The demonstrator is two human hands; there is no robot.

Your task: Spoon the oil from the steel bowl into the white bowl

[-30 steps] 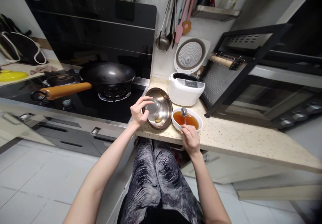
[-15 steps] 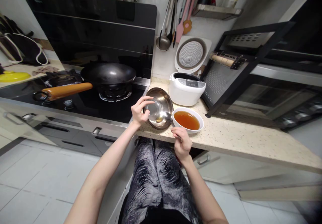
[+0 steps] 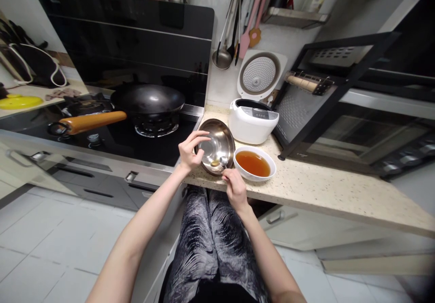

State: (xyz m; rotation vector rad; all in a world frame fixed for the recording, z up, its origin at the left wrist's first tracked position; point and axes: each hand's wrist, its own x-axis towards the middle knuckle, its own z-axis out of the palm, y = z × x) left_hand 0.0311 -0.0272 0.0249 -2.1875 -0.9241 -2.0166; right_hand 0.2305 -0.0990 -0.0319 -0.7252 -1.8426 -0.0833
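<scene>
At the counter's front left lies a steel bowl (image 3: 222, 137), slightly tilted, with a little yellowish liquid or its reflection near the bottom. My left hand (image 3: 190, 151) grips its left side, fingers and thumb spread over the rim. A pale round patch between them looks like the bowl's base. My right hand (image 3: 235, 187) is closed in a pinch on a spoon (image 3: 224, 161), whose head is inside the steel bowl near the front right wall. Touching or nearly touching the bowl on the right is a white bowl (image 3: 273, 169) of reddish-brown liquid (image 3: 251, 163).
A white rice cooker (image 3: 249, 128) with raised lid stands behind the bowls. Left is a black wok (image 3: 146, 101) on the stove, its wooden handle (image 3: 95, 122) jutting forward. An oven (image 3: 367, 130) on a black rack stands right. Utensils (image 3: 222, 58) hang on the wall.
My right hand has moved left, bringing the spoon from beside the white bowl further over the steel bowl. My left hand stays at the steel bowl's rim.
</scene>
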